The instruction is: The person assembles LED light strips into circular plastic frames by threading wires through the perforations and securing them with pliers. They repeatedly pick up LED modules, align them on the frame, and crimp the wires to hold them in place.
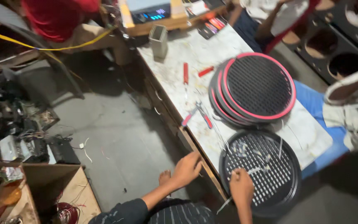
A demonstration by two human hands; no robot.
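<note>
While my left hand [187,168] grips the tabletop [175,66] edge for balance, my right hand [241,186] pinches a white strip [224,204] against the black round grille [266,172].

The near grille [270,174] is black with a grid of small holes and pale ties. The stacked grilles [258,85] are black mesh ringed in red. The table [195,54] is mottled white and grey. The screwdriver [185,73] and pliers [199,115] have red handles. The sleeve [125,212] is dark.
</note>
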